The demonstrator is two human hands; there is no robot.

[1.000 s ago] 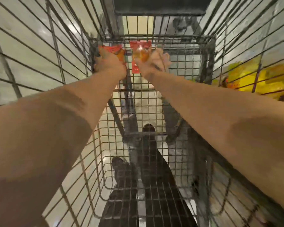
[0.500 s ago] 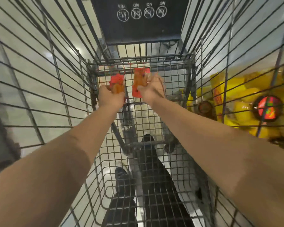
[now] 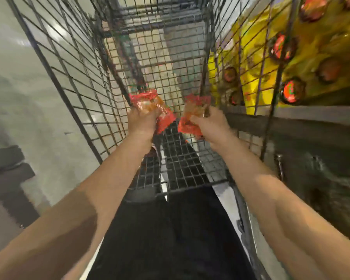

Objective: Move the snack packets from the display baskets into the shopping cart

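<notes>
Head view, the only one I have. My left hand is clamped on a red packet; the fingers curl round its middle, so one end sticks up past the knuckles and the other pokes out toward the centre line. My right hand grips a second red packet the same way, with its lower red end hanging just below the thumb. The two packets are near each other but apart, with a clear gap between them.

Both packets sit above the wire floor of the cart, inside its side walls, over the end nearer my body. The floor lies straight below each hand, so the coming move turns on a plain drop or lowering. Each packet's long axis runs roughly up and away from me, tilted inward at the bottom. Neither hand looks nearer the floor than the other; I judge them level.

Motion blur smears the hands and packets, so any print is unreadable and I cannot count fingers. The yellow bags to the right, behind wire mesh, are also blurred. My dark clothing hides the cart's near rim. I cannot tell whether anything already lies in the cart.
</notes>
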